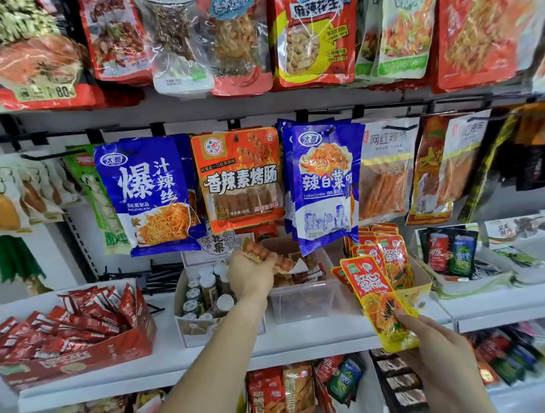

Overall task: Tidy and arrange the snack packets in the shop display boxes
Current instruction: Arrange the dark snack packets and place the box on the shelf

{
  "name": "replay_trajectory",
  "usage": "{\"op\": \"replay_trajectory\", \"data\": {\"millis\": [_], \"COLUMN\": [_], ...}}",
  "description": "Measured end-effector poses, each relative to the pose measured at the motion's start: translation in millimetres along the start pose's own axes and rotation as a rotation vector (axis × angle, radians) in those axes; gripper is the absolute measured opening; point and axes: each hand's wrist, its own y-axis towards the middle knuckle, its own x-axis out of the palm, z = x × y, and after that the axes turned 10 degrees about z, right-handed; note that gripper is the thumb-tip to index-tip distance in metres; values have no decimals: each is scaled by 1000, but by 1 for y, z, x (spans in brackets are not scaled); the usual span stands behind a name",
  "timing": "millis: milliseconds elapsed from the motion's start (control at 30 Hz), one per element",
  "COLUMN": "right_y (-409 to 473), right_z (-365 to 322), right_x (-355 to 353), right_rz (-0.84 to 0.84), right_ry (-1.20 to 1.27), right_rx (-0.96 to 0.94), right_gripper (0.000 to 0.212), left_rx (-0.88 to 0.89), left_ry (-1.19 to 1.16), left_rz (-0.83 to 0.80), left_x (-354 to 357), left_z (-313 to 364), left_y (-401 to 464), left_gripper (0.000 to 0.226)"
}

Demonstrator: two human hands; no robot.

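Red-and-yellow snack packet (382, 301): thin, light, floppy foil, likely slick; it leans out of the front of the yellow display box (420, 293), pinched at its lower end by the right hand (433, 352). Best held by the flat sealed edge, not the filled middle. Left of that box, the left hand (252, 274) is closed on small sausage packets (268, 256) over the clear plastic tub (303, 298).

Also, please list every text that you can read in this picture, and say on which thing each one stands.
"爆汁辣丝": left blue hanging packet
"香辣素烤肠": orange hanging packet
"辣白菜味", "LaBaiCaiWei": right blue hanging packet
"网红辣条": white hanging packet
"麻辣花生": red peanut packet
"NESCAFE": red display box
Blurred, not readable: the packet in the right hand, the sausage packets in the left hand, the small print.
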Motion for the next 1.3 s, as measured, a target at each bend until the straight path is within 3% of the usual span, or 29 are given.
{"op": "replay_trajectory", "data": {"millis": [100, 267, 400, 467, 533, 633, 733, 833, 933, 1000, 1100, 1167, 1300], "right_y": [3, 3, 1, -1, -4, -10, -15, -16, -17, -22, -27, -24, 2], "right_z": [2, 5, 9, 10, 10, 10, 11, 18, 37, 51, 66, 66, 43], "right_x": [-4, -7, -5, -4, -3, -3, -3, 1, 14, 26, 41, 48, 73], "right_rz": [0, -19, -15, -4, 1, 1, 17, -1, -58, -114, -191, -225, -198], "right_ry": [5, 9, 1, -6, -13, -27, -30, -37, -77, -150, -314, -503, -733], "right_rx": [4, 8, 11, 19, 24, 27, 29, 29, -5, -81, -177, -352, -1047], "right_gripper": [14, 14, 16, 16, 14, 11, 12, 12, 13, 14, 16, 19, 22], "left_rx": [98, 41, -62, -36, 101, 475, 610, 397, -79, -358, -500, -518, -444], "left_ry": [160, 235, 228, 304, 449, 751, 593, 320, 87, -62, -283, -315, -241], "left_rz": [32, -173, -288, -329, -327, -180, -48, -224, -561, -656, -484, -397, -318], "left_x": [5, 23, 30, 38, 40, 26, 6, -21, -46, -48, -47, -51, -68], "left_z": [5, 1, 8, 7, 8, 10, 9, 2, -10, -20, -28, -30, -36], "left_y": [-6, 23, 36, 45, 45, 30, -2, -53, -110, -127, -128, -122, -106], "left_gripper": [54, 20, 14, 26, 34, 25, 19, 32, 50, 54, 32, 27, 18]}}
